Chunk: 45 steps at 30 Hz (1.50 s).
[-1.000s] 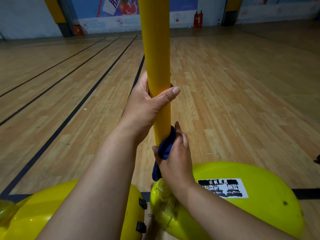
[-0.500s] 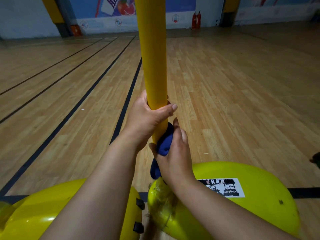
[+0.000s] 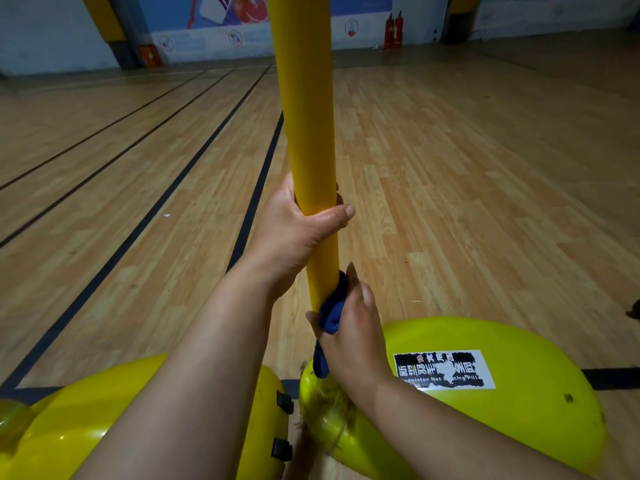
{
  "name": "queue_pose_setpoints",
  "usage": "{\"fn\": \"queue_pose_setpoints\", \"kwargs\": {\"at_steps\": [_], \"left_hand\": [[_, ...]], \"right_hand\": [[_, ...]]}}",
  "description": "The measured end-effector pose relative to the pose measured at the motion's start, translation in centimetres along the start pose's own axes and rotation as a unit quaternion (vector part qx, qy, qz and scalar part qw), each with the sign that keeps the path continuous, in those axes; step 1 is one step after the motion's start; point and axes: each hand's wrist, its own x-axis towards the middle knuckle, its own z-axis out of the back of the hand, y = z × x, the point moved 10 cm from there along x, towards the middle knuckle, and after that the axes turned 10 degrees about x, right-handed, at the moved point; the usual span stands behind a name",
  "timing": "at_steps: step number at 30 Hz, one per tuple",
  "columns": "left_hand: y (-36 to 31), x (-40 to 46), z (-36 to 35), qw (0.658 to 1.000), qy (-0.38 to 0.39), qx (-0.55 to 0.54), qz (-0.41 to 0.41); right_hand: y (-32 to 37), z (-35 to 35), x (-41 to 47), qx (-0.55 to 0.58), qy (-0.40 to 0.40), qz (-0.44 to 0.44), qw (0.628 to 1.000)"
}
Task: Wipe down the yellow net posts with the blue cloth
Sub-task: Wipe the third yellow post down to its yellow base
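A yellow net post (image 3: 304, 116) rises upright through the middle of the view and serves as the reference for everything else. The left hand (image 3: 294, 237) grips the post partway up, its thumb laid across the near face and its fingers (image 3: 337, 199) curled round the far side, only their tips showing past the post's right edge. Just below it, near the foot of the post, the right hand (image 3: 353, 327) holds a blue cloth (image 3: 332, 306) bunched against the post's right side; the thumb and fingers are closed on the cloth, pressing it to the yellow surface, and a loose tail of the fabric hangs down beneath the hand. The two hands are close together but apart, with a short bare stretch of post between them. At the bottom of the post sits a rounded yellow base (image 3: 519, 393) to its right, bearing a torn white and black label (image 3: 443, 370), and a second yellow base (image 3: 86, 420) lies to the post's left, just beside the first. Both rest on a wooden court floor (image 3: 485, 202) marked with dark lines (image 3: 138, 230) running away to the post's left. Far behind the post, two red fire extinguishers (image 3: 394, 31) stand against the wall.
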Motion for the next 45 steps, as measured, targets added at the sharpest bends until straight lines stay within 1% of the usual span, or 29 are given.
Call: {"fn": "queue_pose_setpoints", "kwargs": {"at_steps": [5, 8, 10, 14, 16, 18, 29, 33, 40, 45], "left_hand": [[-0.1, -0.1, 0.0, 1.000, -0.007, 0.004, -0.010], [-0.1, -0.1, 0.0, 1.000, -0.004, 0.002, -0.012], [-0.1, 0.0, 0.0, 1.000, -0.004, 0.003, -0.016], [-0.3, 0.0, 0.0, 1.000, -0.003, 0.011, -0.024], [-0.3, 0.0, 0.0, 1.000, -0.003, 0.011, -0.027], [-0.4, 0.0, 0.0, 0.999, 0.000, 0.010, -0.031], [-0.2, 0.1, -0.2, 0.999, 0.008, -0.014, -0.033], [-0.2, 0.1, -0.2, 0.999, 0.010, -0.016, -0.032], [0.1, 0.0, -0.2, 1.000, -0.001, -0.012, -0.024], [0.0, 0.1, -0.2, 1.000, 0.006, -0.012, -0.021]], "right_hand": [[-0.4, -0.1, 0.0, 0.008, 0.011, -0.017, 1.000], [0.7, 0.3, 0.5, 0.028, 0.008, -0.005, 1.000], [2.1, 0.8, 1.1, 0.039, -0.007, 0.013, 0.999], [4.9, 2.1, 1.9, 0.076, -0.065, 0.055, 0.993], [5.3, 2.3, 1.7, 0.090, -0.081, 0.064, 0.991], [5.1, 1.9, 1.1, 0.075, -0.086, 0.071, 0.991], [-0.9, -0.5, -0.9, -0.028, 0.000, 0.003, 1.000], [-1.3, -0.4, -1.0, -0.032, 0.014, -0.005, 0.999], [2.5, 1.3, 0.6, 0.042, -0.032, 0.023, 0.998], [4.3, 2.2, 0.7, 0.069, -0.071, 0.054, 0.994]]}}
